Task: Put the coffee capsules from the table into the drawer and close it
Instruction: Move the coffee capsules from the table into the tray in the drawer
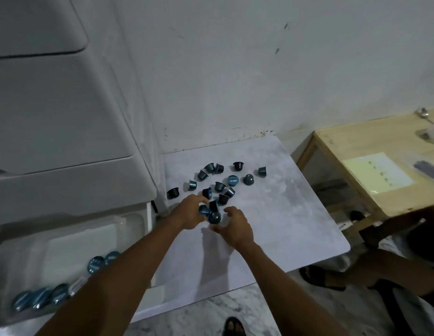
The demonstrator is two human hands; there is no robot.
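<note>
Tabletop (284, 214): pale marbled slab, middle of frame, against a white wall; bare toward its right and lower edges.
Coffee capsules (219, 186): blue, scattered over the upper-centre of the slab.
Drawer (65, 251): pulled open at lower left, several capsules inside.
Left hand (190, 213): fingers curled, touching a small cluster of capsules.
Right hand (235, 229): half-open, cupped beside the same cluster.
Forearms: both reach up from the bottom edge, converging.

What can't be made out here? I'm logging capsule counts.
- Drawer, head view: its near end is hidden by the left forearm and cut by the frame edge.
- Capsules between the hands: partly covered by fingers.
- Capsule lid print: too small and blurred.
</note>
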